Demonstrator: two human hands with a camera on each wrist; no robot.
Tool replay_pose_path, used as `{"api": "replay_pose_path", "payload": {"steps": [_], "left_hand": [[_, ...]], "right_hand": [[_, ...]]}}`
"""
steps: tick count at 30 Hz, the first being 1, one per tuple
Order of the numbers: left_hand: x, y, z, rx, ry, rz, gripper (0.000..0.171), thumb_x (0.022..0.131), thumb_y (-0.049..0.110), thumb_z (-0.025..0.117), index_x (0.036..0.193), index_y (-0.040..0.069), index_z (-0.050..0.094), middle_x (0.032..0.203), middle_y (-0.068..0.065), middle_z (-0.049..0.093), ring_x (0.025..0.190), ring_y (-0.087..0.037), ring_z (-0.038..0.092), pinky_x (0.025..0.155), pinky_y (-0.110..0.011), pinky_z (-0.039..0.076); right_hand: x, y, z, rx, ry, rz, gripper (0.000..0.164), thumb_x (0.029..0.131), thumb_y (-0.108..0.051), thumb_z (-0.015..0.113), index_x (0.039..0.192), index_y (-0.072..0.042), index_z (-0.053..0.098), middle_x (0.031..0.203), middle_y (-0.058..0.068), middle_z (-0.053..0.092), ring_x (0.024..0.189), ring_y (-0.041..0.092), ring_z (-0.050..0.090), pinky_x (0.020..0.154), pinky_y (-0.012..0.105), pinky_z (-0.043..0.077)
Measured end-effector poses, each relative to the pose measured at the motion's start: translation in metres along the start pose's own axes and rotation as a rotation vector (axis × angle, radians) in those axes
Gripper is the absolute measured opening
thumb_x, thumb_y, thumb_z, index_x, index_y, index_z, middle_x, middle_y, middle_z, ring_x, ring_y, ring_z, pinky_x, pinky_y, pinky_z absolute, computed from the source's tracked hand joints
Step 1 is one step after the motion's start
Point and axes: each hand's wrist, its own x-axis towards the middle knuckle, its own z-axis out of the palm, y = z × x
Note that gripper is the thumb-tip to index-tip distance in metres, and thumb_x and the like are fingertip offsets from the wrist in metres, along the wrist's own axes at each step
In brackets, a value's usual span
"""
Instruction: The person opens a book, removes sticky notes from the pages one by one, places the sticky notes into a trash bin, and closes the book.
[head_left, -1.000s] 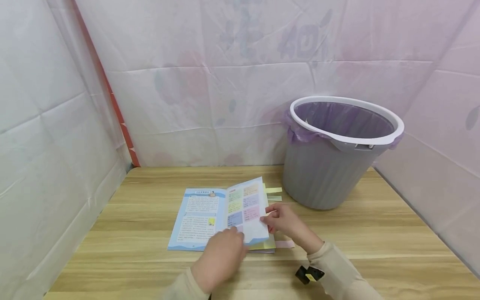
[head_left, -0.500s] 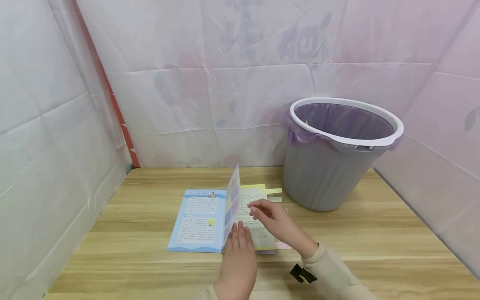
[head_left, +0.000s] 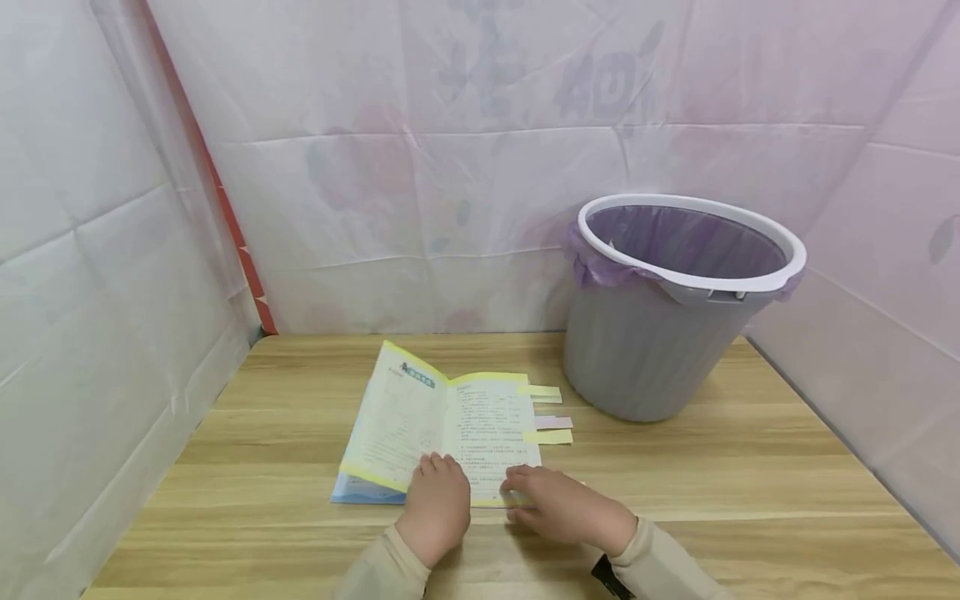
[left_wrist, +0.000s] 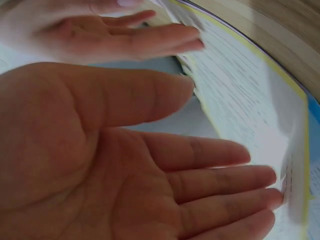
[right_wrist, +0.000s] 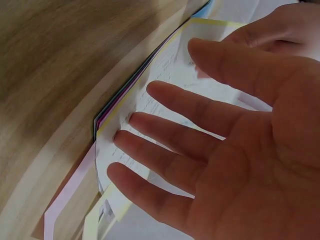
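An open booklet (head_left: pixel 491 417) with yellow-edged printed pages lies on the table. Its left page (head_left: pixel 397 417) is partly raised over a blue-edged page beneath. Paper tabs in yellow and pink (head_left: pixel 553 422) stick out from the right edge. My left hand (head_left: pixel 437 504) is over the lower part of the left page, near the fold; its fingers are straight in the left wrist view. My right hand (head_left: pixel 558 504) rests at the lower right corner, and in the right wrist view its fingers (right_wrist: pixel 170 132) spread over the printed page. Neither hand grips anything.
A grey waste bin (head_left: pixel 637 350) with a white rim (head_left: pixel 690 200) and purple liner (head_left: pixel 603 271) stands at the back right of the wooden table (head_left: pixel 247 467). Pale sheeting (head_left: pixel 360 208) hangs behind and along both sides.
The page that stood upright has turned over to the left, showing yellow-edged pages. My left hand moved left onto the turned page; my right hand moved down to the lower right corner.
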Motion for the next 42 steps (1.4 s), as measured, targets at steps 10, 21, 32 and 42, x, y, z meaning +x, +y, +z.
{"api": "replay_pose_path", "payload": {"steps": [10, 21, 32, 42], "left_hand": [[0.005, -0.025, -0.007, -0.322, -0.088, 0.025, 0.027, 0.094, 0.018, 0.059, 0.077, -0.003, 0.065, 0.061, -0.006, 0.052, 0.052, -0.016, 0.048, 0.048, -0.031, 0.047], [0.009, -0.034, -0.008, -0.39, -0.156, 0.033, 0.029, 0.095, 0.021, 0.058, 0.086, -0.005, 0.066, 0.065, -0.008, 0.056, 0.054, -0.018, 0.048, 0.05, -0.031, 0.043], [0.011, -0.032, -0.007, -0.355, -0.147, 0.024, 0.029, 0.094, 0.022, 0.06, 0.083, -0.004, 0.066, 0.063, -0.007, 0.053, 0.053, -0.017, 0.047, 0.049, -0.03, 0.042], [0.011, -0.031, -0.006, -0.355, -0.149, 0.018, 0.029, 0.093, 0.023, 0.06, 0.085, -0.004, 0.067, 0.064, -0.008, 0.055, 0.053, -0.018, 0.047, 0.049, -0.031, 0.042]], "right_hand": [[0.0, 0.006, -0.003, 0.003, -0.004, -0.034, 0.026, 0.092, -0.018, 0.065, 0.113, -0.003, 0.065, 0.125, 0.018, 0.061, 0.117, 0.034, 0.056, 0.095, 0.049, 0.047], [0.018, 0.064, -0.02, -0.326, 0.356, -0.029, 0.024, 0.075, -0.001, 0.078, 0.097, 0.0, 0.067, 0.096, 0.007, 0.06, 0.089, 0.023, 0.058, 0.072, 0.034, 0.05], [0.023, 0.093, -0.022, -0.626, 0.378, -0.126, 0.035, 0.069, -0.015, 0.085, 0.095, -0.008, 0.063, 0.096, 0.004, 0.055, 0.085, 0.021, 0.053, 0.065, 0.033, 0.043], [0.033, 0.091, -0.012, -0.638, 0.345, -0.18, 0.019, 0.081, -0.017, 0.077, 0.085, -0.011, 0.058, 0.089, 0.0, 0.056, 0.08, 0.018, 0.051, 0.066, 0.033, 0.043]]}}
